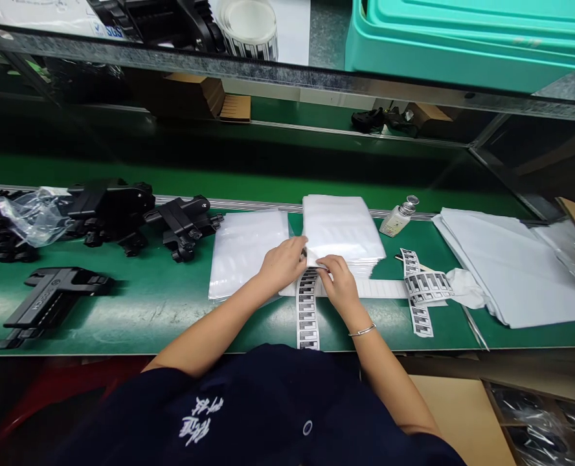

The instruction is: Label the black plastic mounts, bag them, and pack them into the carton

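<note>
Both hands meet over the front edge of a stack of clear plastic bags [343,226]. A strip of black-and-white printed labels [307,314] runs down from between them to the table's front edge. My right hand [338,281] pinches the strip's folded-back upper end, whose white backing shows. Closed fingers of my left hand [286,262] are at the same end, with a small dark-and-white piece, seemingly a label, partly hidden at the tips. Left of the stack, under my left forearm, lies another flat pile of clear bags [248,249].
Black plastic bracket-like parts [107,210] sit at left, one nearer part [49,301] alone. To the right are a small bottle [399,217], more label strips [428,287], tweezers [475,329] and white sheets [515,265]. A metal shelf [316,81] bearing a teal bin [462,48] spans above.
</note>
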A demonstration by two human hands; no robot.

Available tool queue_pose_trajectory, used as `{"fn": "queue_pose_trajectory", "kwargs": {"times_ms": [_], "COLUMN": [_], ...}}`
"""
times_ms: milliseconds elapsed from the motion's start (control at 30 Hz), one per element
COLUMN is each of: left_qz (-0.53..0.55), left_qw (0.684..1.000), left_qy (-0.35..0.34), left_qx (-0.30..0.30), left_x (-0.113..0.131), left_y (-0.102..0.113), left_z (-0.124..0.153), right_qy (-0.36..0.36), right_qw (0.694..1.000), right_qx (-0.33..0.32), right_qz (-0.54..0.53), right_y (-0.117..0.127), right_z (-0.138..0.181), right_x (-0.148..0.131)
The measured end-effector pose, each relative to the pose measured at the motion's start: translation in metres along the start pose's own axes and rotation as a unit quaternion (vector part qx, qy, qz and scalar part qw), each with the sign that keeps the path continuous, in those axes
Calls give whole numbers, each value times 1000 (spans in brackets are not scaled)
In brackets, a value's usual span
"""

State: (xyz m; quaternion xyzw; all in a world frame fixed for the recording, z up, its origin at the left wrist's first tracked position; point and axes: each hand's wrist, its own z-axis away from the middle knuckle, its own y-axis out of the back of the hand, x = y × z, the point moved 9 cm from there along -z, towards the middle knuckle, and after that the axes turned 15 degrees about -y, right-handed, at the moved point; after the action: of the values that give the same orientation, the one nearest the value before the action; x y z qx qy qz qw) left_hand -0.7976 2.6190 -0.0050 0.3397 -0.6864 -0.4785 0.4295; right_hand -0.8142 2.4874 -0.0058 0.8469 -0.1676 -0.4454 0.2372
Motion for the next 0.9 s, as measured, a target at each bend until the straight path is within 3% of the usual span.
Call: {"fn": "queue_pose_trajectory", "kwargs": {"times_ms": [100, 167, 300, 467, 667, 900], "left_qz": [13, 18, 32, 35, 32, 28], "left_qw": [966, 942, 940, 957, 980, 984], "left_qy": [-228, -297, -287, -238, -178, -163], "left_qx": [120, 156, 182, 159, 81, 67], "left_x": [28, 33, 28, 28, 26, 28], "left_y": [14, 16, 18, 18, 13, 12], "left_z": [6, 12, 12, 8, 5, 6], "right_qy": [-46, -72, -39, 15, -13, -8], "right_qw": [997, 994, 998, 1000, 999, 999], "right_qx": [-5, -6, -3, -10, -41, -46], "right_qz": [-66, -80, -42, 11, -25, -25], "right_y": [10, 16, 22, 18, 14, 15], "right_z": [-7, -10, -12, -8, -9, -11], "right_x": [8, 10, -4, -22, -24, -27]}}
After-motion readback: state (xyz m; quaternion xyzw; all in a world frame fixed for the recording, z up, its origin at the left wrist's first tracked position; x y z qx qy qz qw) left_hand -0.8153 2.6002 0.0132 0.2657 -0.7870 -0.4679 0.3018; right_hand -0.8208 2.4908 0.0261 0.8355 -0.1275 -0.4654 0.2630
